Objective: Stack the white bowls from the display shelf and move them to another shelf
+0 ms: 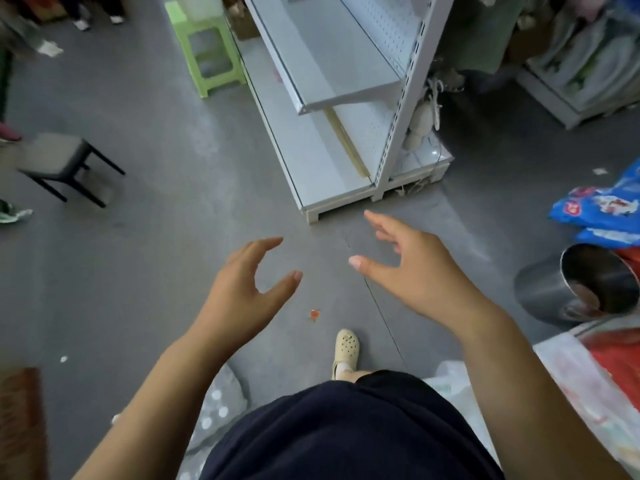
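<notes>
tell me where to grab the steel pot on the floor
The pot lies on its side, mouth facing right, no handle showing. Probably best to pinch the thin top rim, coming from above on the open side.

Out in front, above the grey concrete floor (156,244): left hand (242,285) and right hand (412,268), palms turned toward each other, fingers loosely spread and slightly curved, not touching. Just beyond the right hand, the base corner of a white metal shelving unit (332,81) with a perforated back panel. At its far end, a light-green plastic stool (204,46). Far left, a grey-topped stool with black legs (59,157). On the right, a shiny steel pot (554,289) tipped on its side, near blue printed bags (602,209). Lower down, a cream perforated shoe (346,344) beside a small orange scrap (314,314).
</notes>
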Motion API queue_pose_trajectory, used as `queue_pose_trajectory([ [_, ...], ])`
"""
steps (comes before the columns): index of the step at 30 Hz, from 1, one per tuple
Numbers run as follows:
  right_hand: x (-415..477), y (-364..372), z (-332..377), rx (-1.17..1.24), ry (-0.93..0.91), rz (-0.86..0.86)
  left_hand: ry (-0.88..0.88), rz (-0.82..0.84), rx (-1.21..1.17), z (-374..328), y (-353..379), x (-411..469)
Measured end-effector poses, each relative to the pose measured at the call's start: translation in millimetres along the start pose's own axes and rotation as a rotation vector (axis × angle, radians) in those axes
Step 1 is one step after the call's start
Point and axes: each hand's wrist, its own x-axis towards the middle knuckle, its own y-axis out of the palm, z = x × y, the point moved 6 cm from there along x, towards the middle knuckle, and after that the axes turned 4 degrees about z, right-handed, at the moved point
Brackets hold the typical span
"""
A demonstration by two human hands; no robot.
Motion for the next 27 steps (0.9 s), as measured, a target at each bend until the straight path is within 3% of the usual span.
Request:
queue_pose_trajectory([
  [7,125,-44,29,-0.032,-0.071,0.066,0.048,-0.077,0.053,-27,-38,118],
  [16,270,-2,118,-0.041,-0.206,0.192,-0.022,-0.277,0.056,29,-142,190],
  [21,345,12,164,0.015,-0.19,0.093,0.041,-0.223,0.109,59,-206,263],
  [27,428,5,212,0.112,-0.124,-0.105,0.28,-0.122,0.253,56,-304,384],
])
